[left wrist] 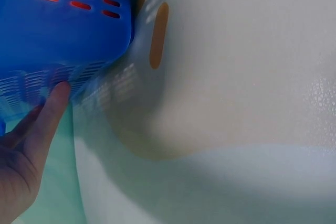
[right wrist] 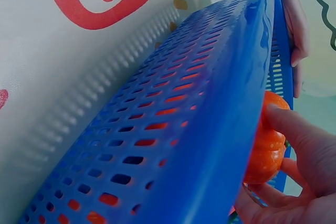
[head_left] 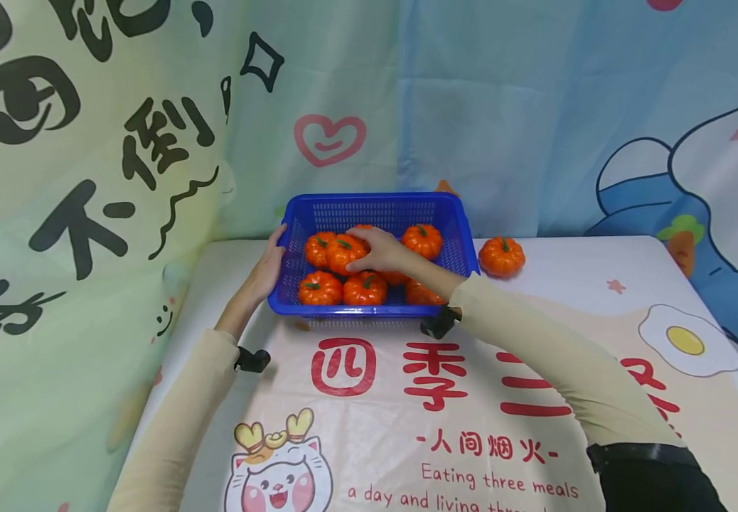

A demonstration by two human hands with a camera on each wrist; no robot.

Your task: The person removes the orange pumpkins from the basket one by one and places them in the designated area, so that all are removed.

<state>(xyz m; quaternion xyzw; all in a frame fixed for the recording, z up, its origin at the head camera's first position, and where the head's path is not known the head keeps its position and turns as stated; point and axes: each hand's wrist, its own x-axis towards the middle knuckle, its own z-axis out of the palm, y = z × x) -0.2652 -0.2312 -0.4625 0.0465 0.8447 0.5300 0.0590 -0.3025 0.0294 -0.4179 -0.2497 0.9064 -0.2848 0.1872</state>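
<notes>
A blue plastic basket (head_left: 356,311) with slotted walls stands at the back of the table, holding several small orange pumpkins (head_left: 321,288) with green stems. My left hand (head_left: 269,264) grips the basket's left side, and its fingers lie along the slotted wall in the left wrist view. Reaching over the front rim, my right hand (head_left: 383,250) holds one pumpkin (head_left: 345,254) between thumb and fingers, above others in the basket's left half. The right wrist view shows this same pumpkin (right wrist: 269,150) behind the blue rim, partly hidden by it.
One more pumpkin (head_left: 502,257) sits on the table just right of the basket. A printed cloth (head_left: 382,448) with red characters and a cartoon cat covers the table. Behind it hangs a patterned curtain (head_left: 471,128), close to the basket's back.
</notes>
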